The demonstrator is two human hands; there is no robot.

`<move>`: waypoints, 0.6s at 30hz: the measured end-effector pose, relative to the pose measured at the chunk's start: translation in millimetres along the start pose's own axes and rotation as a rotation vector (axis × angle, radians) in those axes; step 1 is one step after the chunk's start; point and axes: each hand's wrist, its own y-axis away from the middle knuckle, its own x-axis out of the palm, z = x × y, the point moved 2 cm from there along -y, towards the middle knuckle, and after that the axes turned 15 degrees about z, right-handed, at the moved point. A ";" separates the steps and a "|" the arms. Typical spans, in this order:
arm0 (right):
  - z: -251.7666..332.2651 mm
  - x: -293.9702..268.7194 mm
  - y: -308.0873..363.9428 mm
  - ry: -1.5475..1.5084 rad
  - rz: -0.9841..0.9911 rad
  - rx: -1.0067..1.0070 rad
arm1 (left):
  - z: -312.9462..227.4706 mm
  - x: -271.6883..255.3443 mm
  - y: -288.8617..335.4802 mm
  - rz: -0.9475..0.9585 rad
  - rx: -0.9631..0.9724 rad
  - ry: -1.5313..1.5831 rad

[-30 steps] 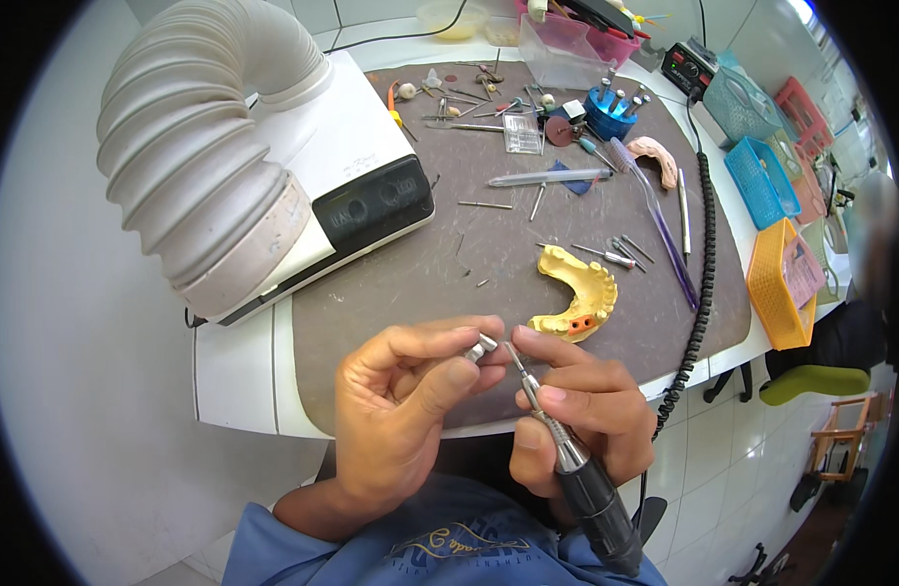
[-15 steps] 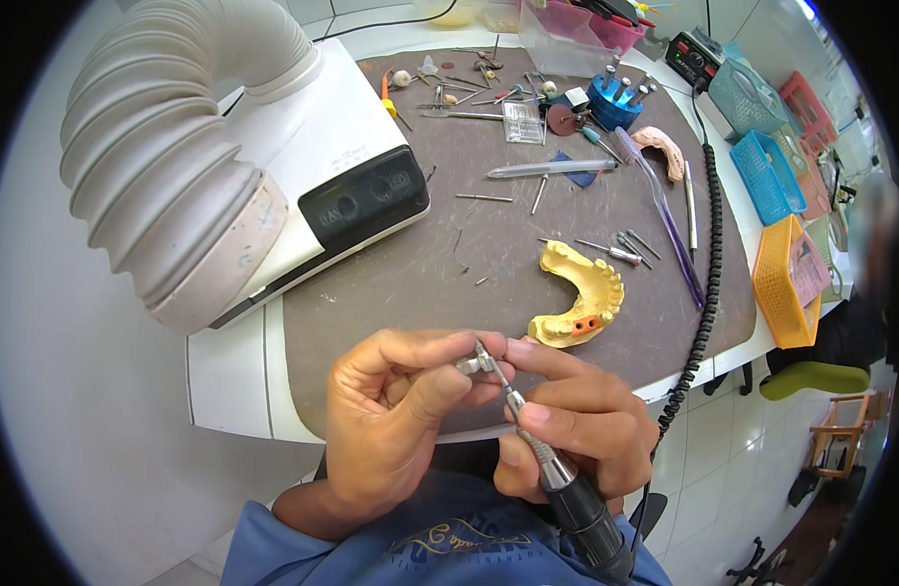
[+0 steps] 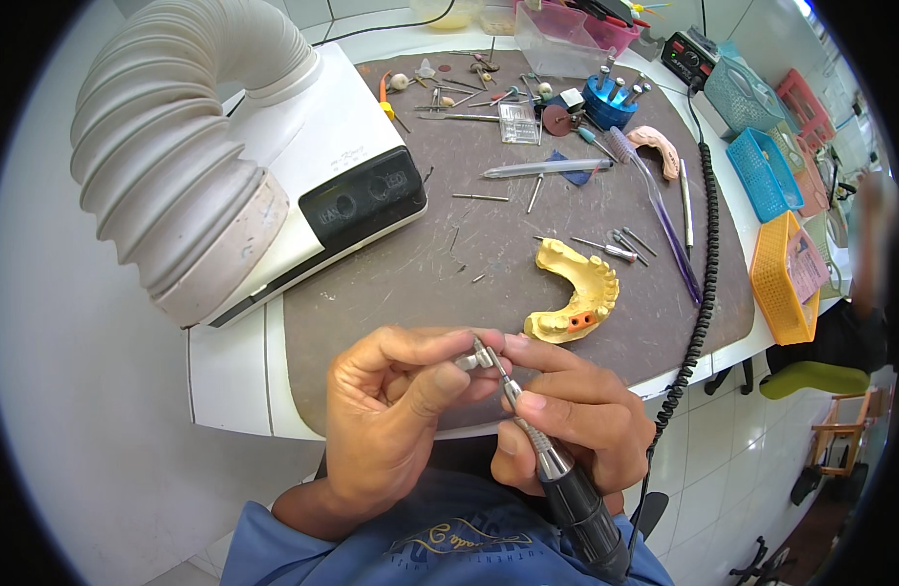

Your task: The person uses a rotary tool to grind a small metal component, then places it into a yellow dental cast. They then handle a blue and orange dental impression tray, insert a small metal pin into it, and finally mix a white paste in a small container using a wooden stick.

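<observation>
My left hand (image 3: 396,415) is closed, its thumb and fingers pinching a small silvery metal dental piece (image 3: 474,360). In my right hand (image 3: 581,410) is a black and silver rotary handpiece (image 3: 557,474), held like a pen. Its thin bur (image 3: 495,361) lies against or right beside the metal piece; the exact contact is too small to make out. My right fingertips meet the fingers of my left hand. Just beyond the hands, a yellow plaster dental model (image 3: 578,283) with an orange section and two dark holes lies on the brown mat (image 3: 391,283).
A white box with a ribbed hose (image 3: 147,166) stands at left. Loose burs (image 3: 606,249), a pen (image 3: 547,169), a purple toothbrush (image 3: 669,215), a pink dental arch (image 3: 655,148) and a blue bur holder (image 3: 611,103) lie farther back. The coiled cord (image 3: 699,273) runs down the right edge beside baskets (image 3: 784,278).
The view has shifted slightly. Both hands keep their grips, and the metal piece and bur are turned only a little against each other.
</observation>
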 end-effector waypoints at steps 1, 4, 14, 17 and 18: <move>0.3 -0.3 -0.3 -0.011 0.006 -0.001 | -1.0 0.8 -0.6 0.000 -0.005 0.001; -0.8 0.9 0.7 -0.017 0.000 -0.010 | -1.2 0.6 -1.7 0.007 -0.007 -0.003; 0.7 0.4 1.6 -0.015 -0.006 0.017 | -0.2 0.4 0.9 -0.010 -0.009 -0.040; -0.5 0.6 1.1 -0.007 0.012 -0.014 | -0.7 1.3 -0.2 -0.003 -0.014 -0.046; 0.4 0.4 1.0 0.005 0.008 0.001 | -0.3 1.2 0.0 0.000 -0.005 -0.056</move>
